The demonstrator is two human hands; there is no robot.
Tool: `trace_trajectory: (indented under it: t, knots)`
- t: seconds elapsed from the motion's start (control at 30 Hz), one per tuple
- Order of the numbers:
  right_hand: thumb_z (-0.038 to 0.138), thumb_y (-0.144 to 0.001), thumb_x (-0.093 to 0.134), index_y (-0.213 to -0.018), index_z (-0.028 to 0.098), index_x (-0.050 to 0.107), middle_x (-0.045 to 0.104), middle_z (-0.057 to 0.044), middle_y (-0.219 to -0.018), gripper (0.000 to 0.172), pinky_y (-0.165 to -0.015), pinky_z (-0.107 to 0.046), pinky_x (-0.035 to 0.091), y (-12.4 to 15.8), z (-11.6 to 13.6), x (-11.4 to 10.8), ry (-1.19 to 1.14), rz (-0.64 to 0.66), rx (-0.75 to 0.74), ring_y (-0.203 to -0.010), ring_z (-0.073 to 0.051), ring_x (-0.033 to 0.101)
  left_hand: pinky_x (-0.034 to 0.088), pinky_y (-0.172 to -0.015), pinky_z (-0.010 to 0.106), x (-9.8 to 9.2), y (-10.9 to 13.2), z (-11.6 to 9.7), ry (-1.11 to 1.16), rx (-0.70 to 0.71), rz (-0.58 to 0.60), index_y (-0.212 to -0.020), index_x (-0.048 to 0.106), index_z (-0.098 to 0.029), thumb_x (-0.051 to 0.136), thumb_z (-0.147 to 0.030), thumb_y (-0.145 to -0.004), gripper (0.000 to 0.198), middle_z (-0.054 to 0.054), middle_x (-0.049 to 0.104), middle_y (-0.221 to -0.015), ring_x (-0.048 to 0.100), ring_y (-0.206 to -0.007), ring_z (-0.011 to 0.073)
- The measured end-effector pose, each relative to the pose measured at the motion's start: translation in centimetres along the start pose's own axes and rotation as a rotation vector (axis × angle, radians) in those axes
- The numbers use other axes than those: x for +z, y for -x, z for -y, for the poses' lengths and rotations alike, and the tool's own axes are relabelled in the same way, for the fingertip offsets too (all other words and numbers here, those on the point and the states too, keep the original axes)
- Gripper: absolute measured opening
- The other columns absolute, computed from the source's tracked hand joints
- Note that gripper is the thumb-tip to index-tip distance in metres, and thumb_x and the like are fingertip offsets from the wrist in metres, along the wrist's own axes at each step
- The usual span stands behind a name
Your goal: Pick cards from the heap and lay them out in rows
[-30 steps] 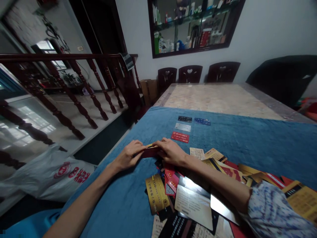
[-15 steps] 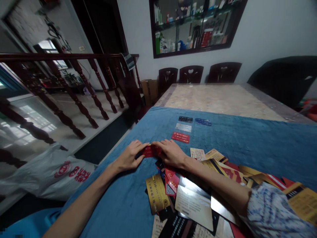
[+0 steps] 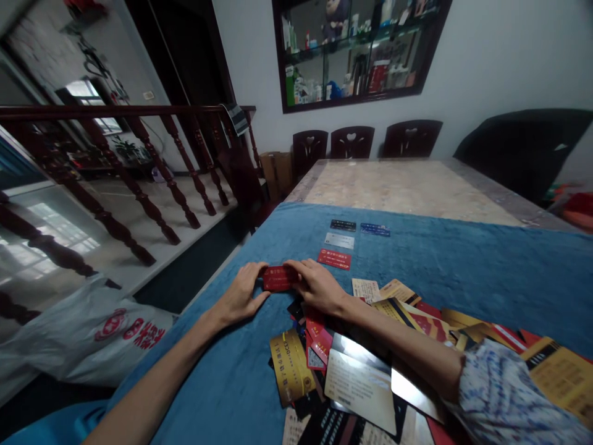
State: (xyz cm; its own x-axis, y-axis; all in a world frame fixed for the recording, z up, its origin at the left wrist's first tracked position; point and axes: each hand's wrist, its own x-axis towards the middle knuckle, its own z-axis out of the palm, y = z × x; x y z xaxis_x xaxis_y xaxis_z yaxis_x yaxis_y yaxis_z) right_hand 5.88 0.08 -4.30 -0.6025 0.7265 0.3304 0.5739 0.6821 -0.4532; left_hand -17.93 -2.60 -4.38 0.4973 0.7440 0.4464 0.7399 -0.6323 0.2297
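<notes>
My left hand and my right hand pinch a red card by its two short ends, just above the blue cloth. The card faces up and shows gold print. Under my right forearm lies a loose heap of cards, among them a gold card and a large white one. Beyond my hands, several cards lie flat on the cloth: a red card, a silver card, a black card and a blue card.
The cloth covers the near part of a long stone-topped table. Dark wooden chairs stand at its far end under a glass wall cabinet. A wooden railing runs along the left. A white plastic bag lies left of the table.
The red card has turned from edge-on to face-up between my hands and moved slightly away from me. The view shifted a little.
</notes>
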Motion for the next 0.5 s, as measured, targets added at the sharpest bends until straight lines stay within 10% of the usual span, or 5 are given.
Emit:
trace_trajectory:
  t: [0.5]
  knots:
    - [0.019, -0.085, 0.059, -0.128, 0.012, 0.050, 0.061, -0.015, -0.119, 0.045, -0.084, -0.040, 0.041, -0.15, 0.50, -0.84, 0.245, 0.009, 0.023, -0.107, -0.028, 0.053, 0.050, -0.089, 0.044, -0.19, -0.47, 0.37, -0.080, 0.050, -0.051, -0.127, 0.047, -0.017, 0.057, -0.026, -0.090, 0.039, 0.012, 0.064, -0.112, 0.060, -0.100, 0.0256]
